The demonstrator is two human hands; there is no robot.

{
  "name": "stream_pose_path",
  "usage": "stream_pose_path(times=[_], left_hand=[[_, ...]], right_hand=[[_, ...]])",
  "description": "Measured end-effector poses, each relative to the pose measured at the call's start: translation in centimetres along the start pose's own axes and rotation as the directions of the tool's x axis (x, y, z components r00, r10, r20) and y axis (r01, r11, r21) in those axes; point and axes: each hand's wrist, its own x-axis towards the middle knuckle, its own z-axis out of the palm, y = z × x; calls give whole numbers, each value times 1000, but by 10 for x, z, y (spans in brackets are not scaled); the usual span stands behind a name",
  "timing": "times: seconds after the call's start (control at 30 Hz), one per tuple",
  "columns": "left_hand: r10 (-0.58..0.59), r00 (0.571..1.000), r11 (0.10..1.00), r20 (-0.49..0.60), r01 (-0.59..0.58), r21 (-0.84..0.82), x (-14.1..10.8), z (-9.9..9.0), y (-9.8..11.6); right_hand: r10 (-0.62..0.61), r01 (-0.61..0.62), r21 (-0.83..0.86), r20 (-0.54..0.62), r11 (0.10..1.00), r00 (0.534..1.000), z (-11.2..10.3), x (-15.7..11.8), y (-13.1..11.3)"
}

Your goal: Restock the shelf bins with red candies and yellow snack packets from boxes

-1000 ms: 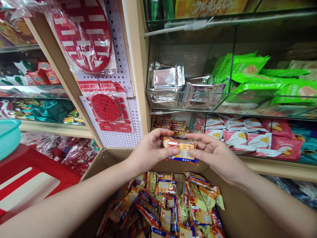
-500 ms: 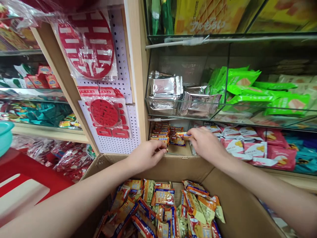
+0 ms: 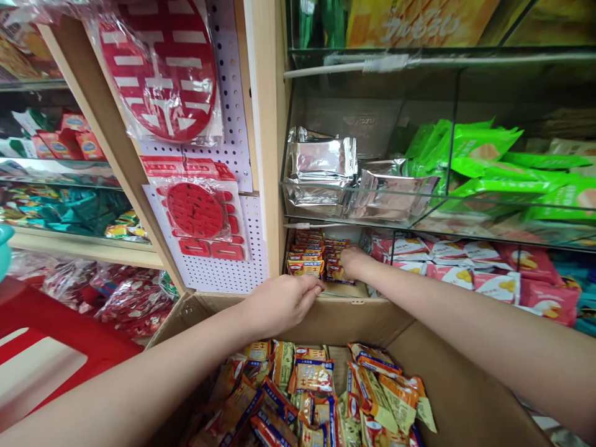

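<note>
My left hand (image 3: 285, 303) is closed over the far rim of the cardboard box (image 3: 367, 313), thumb and fingers pressed together. Its fingertips are beside the front packet of the left row, and whether they pinch anything is hidden. My right hand (image 3: 357, 263) reaches into the low shelf compartment at the right-hand row of snack packets (image 3: 336, 270), its fingers out of sight. The left row of orange-and-yellow snack packets (image 3: 305, 267) stands stacked front to back. More loose packets (image 3: 314, 375) of similar look lie jumbled in the box below my arms.
Silver packets (image 3: 321, 158) and green packets (image 3: 484, 146) fill the glass-fronted shelf above. Pink-and-white packets (image 3: 465, 279) lie to the right. Red paper decorations (image 3: 195, 211) hang on a pegboard left of the wooden post (image 3: 267, 136). A red stool (image 3: 41, 335) stands at left.
My right hand has moved deeper into the compartment; the packet it held is now hidden from view. My left hand has drawn slightly down from the left row's front packet. The view has shifted slightly.
</note>
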Motion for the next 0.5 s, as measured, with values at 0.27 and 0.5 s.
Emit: stream_pose_path(times=[0.27,0.5], left_hand=[[2,1000,1000,11,-2,-11,1,1,-2],[0,1000,1000,6,0,24,0,3,-3]], right_hand=[[29,-28,-137,3,990,1000,6,8,-5],[66,-66,-134,-6,989,998,2,2,-6]])
